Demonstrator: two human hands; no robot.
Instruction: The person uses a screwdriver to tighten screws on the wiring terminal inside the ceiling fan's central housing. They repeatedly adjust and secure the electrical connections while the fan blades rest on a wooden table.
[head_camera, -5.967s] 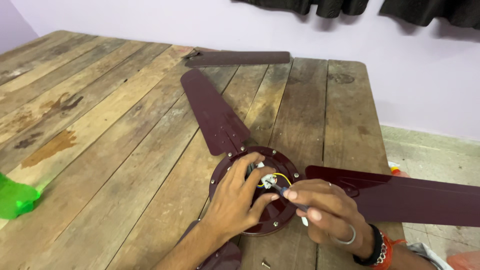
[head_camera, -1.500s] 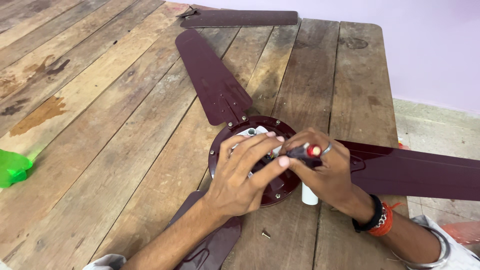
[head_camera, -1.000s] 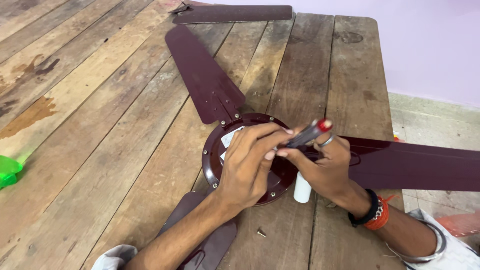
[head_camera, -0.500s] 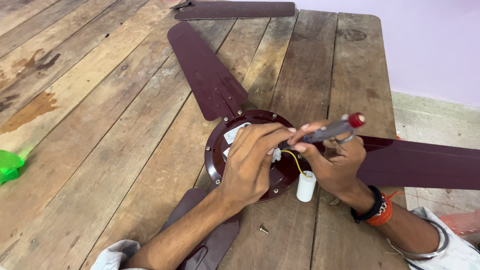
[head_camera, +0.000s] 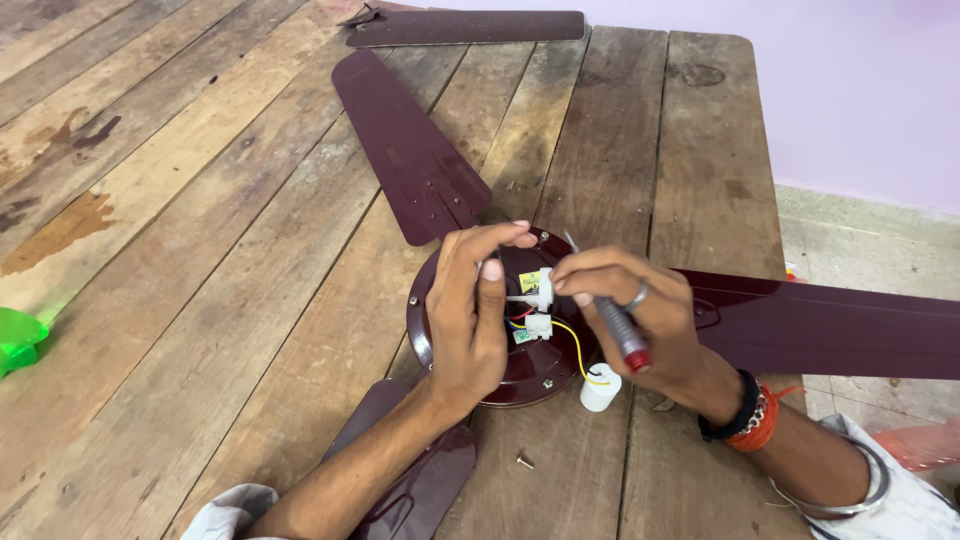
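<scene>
Ceiling fan motor hub, maroon and round, lies flat near the right edge of the wooden tabletop, with one blade running to the far left, another off to the right and a third toward the near edge. The left hand curls over the hub, thumb and forefinger pinched about the small white connector block. The right hand is closed on a screwdriver, red cap end pointing near, blade tip angled far; its fingertips also touch the block. Coloured wires run from the block down to a white cylindrical capacitor lying just beside the hub. A loose screw lies near the hub. Judgement: the block wants holding steady, the wires kept slack and unkinked, the tip seated squarely before any turning, and the loose screw minded. A separate blade lies at the far edge.
</scene>
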